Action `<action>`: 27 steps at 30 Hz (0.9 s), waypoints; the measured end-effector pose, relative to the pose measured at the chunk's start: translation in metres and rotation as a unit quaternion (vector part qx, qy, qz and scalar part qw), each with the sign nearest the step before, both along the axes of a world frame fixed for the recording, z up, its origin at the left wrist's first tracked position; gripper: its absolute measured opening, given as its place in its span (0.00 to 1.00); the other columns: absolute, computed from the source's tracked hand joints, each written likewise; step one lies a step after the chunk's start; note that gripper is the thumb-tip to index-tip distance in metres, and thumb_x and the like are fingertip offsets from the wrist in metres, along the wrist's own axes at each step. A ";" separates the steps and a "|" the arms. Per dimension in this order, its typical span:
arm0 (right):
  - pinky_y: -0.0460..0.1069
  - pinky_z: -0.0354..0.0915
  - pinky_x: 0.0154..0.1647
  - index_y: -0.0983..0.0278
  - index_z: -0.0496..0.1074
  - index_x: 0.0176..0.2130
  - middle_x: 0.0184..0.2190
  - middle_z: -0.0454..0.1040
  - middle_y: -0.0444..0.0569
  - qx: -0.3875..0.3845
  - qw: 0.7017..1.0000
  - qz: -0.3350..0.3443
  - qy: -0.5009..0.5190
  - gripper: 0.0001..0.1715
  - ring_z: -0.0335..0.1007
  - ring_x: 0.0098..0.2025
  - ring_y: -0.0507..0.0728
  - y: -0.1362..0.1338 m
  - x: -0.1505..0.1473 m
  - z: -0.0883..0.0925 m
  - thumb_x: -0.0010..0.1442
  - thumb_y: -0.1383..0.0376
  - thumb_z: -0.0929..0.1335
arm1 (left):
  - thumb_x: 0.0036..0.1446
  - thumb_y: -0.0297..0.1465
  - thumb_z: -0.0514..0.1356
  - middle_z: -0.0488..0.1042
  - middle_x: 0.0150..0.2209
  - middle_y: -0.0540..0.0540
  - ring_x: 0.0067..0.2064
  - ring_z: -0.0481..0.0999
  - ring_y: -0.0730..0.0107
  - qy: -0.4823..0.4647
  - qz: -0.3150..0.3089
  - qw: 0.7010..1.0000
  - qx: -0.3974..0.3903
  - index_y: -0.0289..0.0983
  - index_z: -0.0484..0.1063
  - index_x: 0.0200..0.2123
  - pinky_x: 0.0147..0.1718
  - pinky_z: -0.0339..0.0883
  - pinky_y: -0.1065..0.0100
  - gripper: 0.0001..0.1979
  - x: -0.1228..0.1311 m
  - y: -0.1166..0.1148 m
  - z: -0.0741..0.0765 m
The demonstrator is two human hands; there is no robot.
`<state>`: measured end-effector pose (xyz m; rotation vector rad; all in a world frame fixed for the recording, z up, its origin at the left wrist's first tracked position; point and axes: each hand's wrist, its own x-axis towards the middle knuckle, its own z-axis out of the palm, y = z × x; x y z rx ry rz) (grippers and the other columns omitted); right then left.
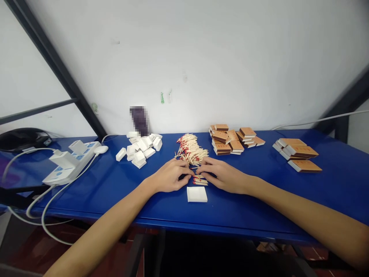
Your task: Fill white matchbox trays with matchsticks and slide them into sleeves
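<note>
Blue tabletop (245,207) meets a white wall (230,57) on the far side. Near the middle, the left hand (172,175) and right hand (224,175) bend their fingers around a small row of matches (201,181) — I cannot tell whether they grip any. An open white tray (197,194) lies just nearer, a match heap (188,148) just beyond; white boxes (142,145) sit far left, brown matchboxes (221,147) far right.

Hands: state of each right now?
Left hand: curled beside the small row of matches; grip can't be told.
Right hand: likewise; grip can't be told.
</note>
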<state>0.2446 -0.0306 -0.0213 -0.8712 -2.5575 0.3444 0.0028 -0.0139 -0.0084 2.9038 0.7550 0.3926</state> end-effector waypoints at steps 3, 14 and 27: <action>0.51 0.65 0.41 0.61 0.74 0.46 0.38 0.66 0.49 -0.009 1.000 0.010 0.000 0.14 0.66 0.38 0.55 0.003 0.000 -0.002 0.70 0.65 0.60 | 0.64 0.29 0.54 0.74 0.37 0.47 0.40 0.73 0.68 -0.003 0.000 1.000 -0.003 0.39 0.77 0.44 0.42 0.60 0.64 0.12 0.000 -0.001 0.000; 0.51 0.64 0.41 0.63 0.72 0.40 0.38 0.67 0.49 -0.018 1.000 -0.012 -0.003 0.13 0.65 0.38 0.55 -0.002 -0.001 0.003 0.70 0.62 0.60 | 0.63 0.26 0.53 0.73 0.38 0.48 0.39 0.73 0.70 -0.009 -0.007 1.000 -0.004 0.40 0.77 0.45 0.42 0.62 0.66 0.14 -0.001 -0.001 -0.001; 0.53 0.65 0.44 0.62 0.73 0.42 0.38 0.74 0.49 -0.041 0.999 0.027 -0.001 0.09 0.68 0.41 0.57 -0.010 0.002 0.007 0.60 0.67 0.67 | 0.62 0.28 0.54 0.73 0.39 0.46 0.41 0.74 0.67 0.005 0.000 1.000 -0.018 0.39 0.76 0.45 0.43 0.62 0.65 0.13 -0.002 -0.004 0.007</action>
